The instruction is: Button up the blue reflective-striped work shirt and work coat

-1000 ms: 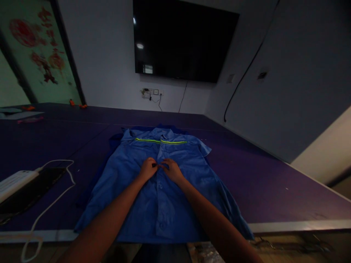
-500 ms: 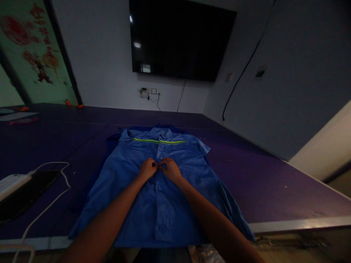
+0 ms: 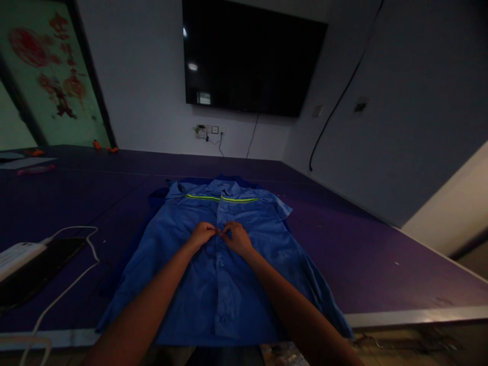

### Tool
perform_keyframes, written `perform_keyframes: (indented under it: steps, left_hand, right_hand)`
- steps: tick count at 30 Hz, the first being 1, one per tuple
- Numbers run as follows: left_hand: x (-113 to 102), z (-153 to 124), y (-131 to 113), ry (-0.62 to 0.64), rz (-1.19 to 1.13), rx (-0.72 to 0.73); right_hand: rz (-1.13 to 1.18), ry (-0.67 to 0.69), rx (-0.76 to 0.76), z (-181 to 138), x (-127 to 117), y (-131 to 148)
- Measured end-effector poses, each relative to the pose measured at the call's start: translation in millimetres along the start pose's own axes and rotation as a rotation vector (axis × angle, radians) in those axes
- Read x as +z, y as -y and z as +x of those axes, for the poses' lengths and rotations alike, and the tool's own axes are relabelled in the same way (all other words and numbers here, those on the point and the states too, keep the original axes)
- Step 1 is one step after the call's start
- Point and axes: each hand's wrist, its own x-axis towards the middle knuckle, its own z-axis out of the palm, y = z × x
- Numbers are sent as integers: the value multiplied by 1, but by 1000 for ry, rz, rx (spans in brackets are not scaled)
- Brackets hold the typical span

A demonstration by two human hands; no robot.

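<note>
A blue work shirt (image 3: 179, 264) with a yellow-green reflective stripe (image 3: 221, 199) across the chest lies flat, front up, on a purple table (image 3: 381, 254). Its hem hangs at the near edge. My left hand (image 3: 201, 235) and my right hand (image 3: 237, 238) meet at the middle of the button placket, just below the chest. Both pinch the cloth there with curled fingers, fingertips almost touching each other. Two buttons show on the placket nearer to me.
A white power strip (image 3: 17, 252) with a white cable (image 3: 72, 284) lies at the left beside a dark flat device (image 3: 38, 272). A large dark screen (image 3: 251, 58) hangs on the far wall above a socket. Small orange items (image 3: 102, 147) sit at the far left.
My hands stay pinched at the same spot on the placket, with only slight finger movement. The view has shifted a little.
</note>
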Motion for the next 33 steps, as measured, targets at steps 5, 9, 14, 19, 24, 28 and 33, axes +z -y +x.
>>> perform_keyframes:
  steps: [5, 9, 14, 19, 24, 28, 33]
  left_hand:
    - [1, -1, -3, -17, -9, -31]
    - [0, 0, -3, -13, -11, -47]
    - [-2, 2, -2, -21, -35, -6]
    - [-1, 1, -4, -60, -34, 62]
    - [-4, -1, -4, -34, -17, 38]
    - [-8, -3, -5, 17, -12, -2]
    - [-7, -3, -6, 85, 39, 29]
  right_hand:
    - [-12, -3, 22, 0, 0, 1]
    - [-26, -29, 58, 0, -1, 1]
    - [-18, -75, 95, 2, -1, -1]
    - [27, -97, 106, 3, 1, -5]
    - [84, -97, 66, 3, 1, -6]
    - [80, -94, 47, 1, 2, -5]
    - [59, -79, 51, 1, 6, -6]
